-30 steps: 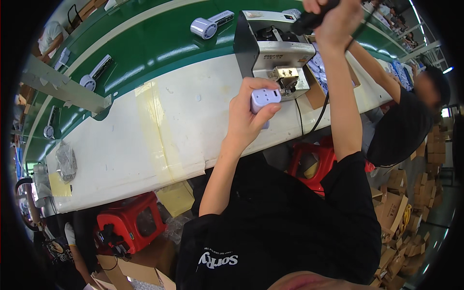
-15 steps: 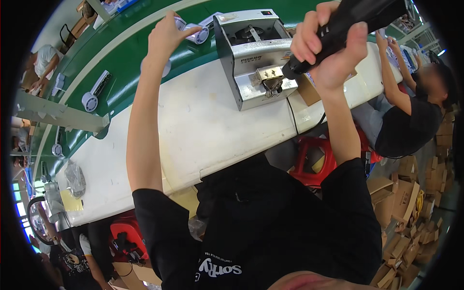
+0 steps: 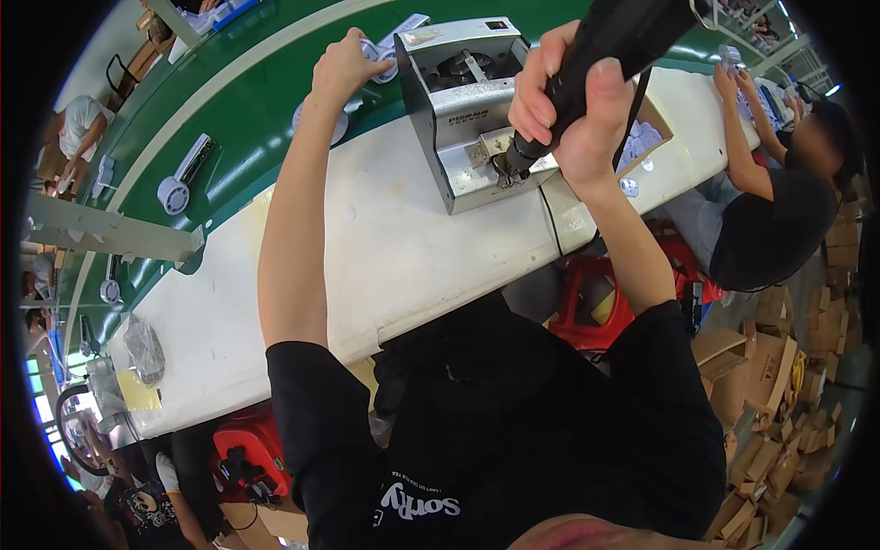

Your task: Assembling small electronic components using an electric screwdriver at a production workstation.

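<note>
My right hand is wrapped around a black electric screwdriver, which slants down to the left. Its tip reaches the outlet at the front of a silver screw feeder; whether a screw sits on the tip is hidden. Beyond the table's far edge, left of the feeder, my left hand pinches a white round-headed device between thumb and fingers. Part of that device is hidden behind the hand. Another white round part shows beside my left forearm on the green conveyor.
More round-headed devices lie along the conveyor. A carton of white parts stands right of the feeder. A clear plastic bag lies on the white table. A person in black works at the right, near red stools.
The screwdriver has come down and left, bringing its tip to the feeder's outlet. My left hand has shifted right with the round-headed device, closer to the feeder. The carton of white parts is more exposed.
</note>
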Tool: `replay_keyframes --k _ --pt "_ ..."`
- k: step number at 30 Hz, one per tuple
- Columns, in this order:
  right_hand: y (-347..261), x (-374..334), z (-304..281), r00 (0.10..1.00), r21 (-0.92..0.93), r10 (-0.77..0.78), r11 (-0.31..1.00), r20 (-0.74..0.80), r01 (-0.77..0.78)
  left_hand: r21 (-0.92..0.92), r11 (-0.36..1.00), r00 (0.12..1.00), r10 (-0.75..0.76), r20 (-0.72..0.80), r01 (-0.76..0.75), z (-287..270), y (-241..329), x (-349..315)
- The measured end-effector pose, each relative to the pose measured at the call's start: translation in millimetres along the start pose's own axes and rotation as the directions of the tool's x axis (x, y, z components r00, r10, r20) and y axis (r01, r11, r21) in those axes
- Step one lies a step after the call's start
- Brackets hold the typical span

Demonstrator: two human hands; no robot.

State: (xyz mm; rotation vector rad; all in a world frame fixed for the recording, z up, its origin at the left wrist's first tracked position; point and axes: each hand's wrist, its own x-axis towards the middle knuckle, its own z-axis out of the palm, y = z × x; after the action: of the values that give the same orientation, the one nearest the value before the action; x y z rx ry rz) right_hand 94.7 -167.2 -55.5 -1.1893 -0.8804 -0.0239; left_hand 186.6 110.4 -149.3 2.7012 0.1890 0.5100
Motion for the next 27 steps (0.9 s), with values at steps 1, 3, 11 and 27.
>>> replay_keyframes --k 1,3,11,27 --pt "0 0 -1 1.0 0.002 -0.003 1.0 0.001 0.003 -0.042 0.999 1.0 -0.023 0.009 0.023 -5 3 -1" --pt "2 -1 -3 0.999 0.017 -0.023 1.0 0.023 0.022 -0.042 0.999 0.999 -0.034 0.019 0.035 -13 11 -8" --pt "29 25 -10 0.855 0.314 -0.49 0.849 0.17 0.424 0.041 0.991 0.991 -0.124 -0.048 0.126 -103 16 -125" --pt "-50 -4 10 0.988 0.235 -0.064 0.972 0.141 0.03 -0.761 0.56 0.892 -0.081 -0.444 -0.328 -76 85 -249"
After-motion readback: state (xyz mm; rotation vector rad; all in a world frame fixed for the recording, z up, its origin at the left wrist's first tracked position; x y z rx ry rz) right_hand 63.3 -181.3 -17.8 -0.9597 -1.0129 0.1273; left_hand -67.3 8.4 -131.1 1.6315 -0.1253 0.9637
